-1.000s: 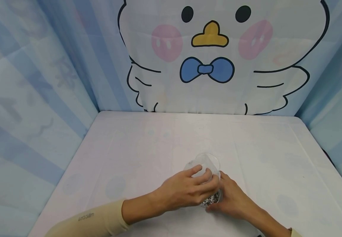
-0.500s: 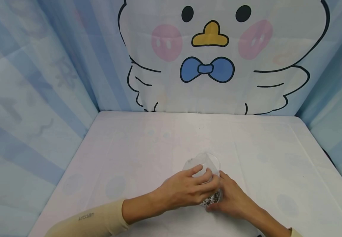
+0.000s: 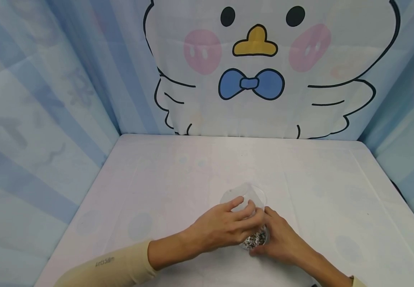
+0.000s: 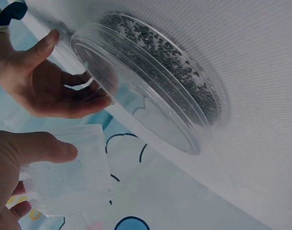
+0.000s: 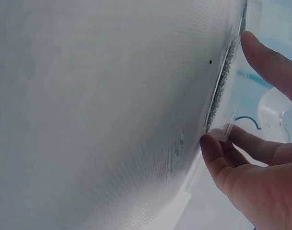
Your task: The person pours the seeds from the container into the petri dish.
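Observation:
My left hand (image 3: 224, 225) holds a frosted, translucent plastic piece (image 4: 83, 167), which looks like a small cup. In the left wrist view the thumb lies across its near side and fingertips show behind it. Beneath that hand, a clear round dish (image 4: 172, 136) full of small dark and pale grains (image 4: 181, 72) stands on the cloth. My right hand (image 3: 285, 243) grips the dish by its side, thumb and fingers spread around the wall, as the right wrist view (image 5: 261, 167) shows. The left hand hides part of the dish in the head view.
A clear round rim (image 3: 261, 192) shows just behind the translucent piece. White cloth (image 3: 178, 175) covers the table. Blue patterned curtains (image 3: 31, 119) enclose the left, back and right sides. One dark speck (image 5: 210, 62) lies on the cloth.
The left hand and its translucent piece have shifted slightly left and away from me, so a little more of the grains shows. The right hand stays in place on the dish.

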A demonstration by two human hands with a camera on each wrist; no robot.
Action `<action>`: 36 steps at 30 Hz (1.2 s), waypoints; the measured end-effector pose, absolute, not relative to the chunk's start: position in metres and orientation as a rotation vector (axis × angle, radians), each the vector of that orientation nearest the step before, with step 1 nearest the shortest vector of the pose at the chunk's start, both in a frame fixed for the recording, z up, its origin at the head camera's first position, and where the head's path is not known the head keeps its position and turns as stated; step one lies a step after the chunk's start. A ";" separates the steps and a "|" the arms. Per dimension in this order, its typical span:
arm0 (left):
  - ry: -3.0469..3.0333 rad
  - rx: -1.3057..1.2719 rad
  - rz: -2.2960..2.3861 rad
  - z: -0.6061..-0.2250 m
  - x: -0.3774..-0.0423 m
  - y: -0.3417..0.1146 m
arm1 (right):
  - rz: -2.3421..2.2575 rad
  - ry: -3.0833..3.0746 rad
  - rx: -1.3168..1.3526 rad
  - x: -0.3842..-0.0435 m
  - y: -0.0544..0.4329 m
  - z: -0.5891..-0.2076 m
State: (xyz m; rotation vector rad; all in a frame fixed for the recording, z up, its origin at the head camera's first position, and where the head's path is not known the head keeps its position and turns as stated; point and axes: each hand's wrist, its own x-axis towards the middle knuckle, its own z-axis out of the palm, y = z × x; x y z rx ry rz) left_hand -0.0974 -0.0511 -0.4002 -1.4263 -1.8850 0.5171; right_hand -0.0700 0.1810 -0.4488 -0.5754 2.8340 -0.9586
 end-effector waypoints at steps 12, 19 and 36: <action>-2.592 -1.116 -0.457 -0.403 -0.154 -0.085 | -0.949 2.888 -0.650 -0.069 0.181 -0.451; -2.818 -0.645 -1.156 -0.424 -0.207 -0.128 | -0.935 2.871 -0.611 -0.068 0.181 -0.451; -2.871 -0.493 -1.224 -0.434 -0.221 -0.151 | -1.030 2.956 -0.715 -0.087 0.194 -0.434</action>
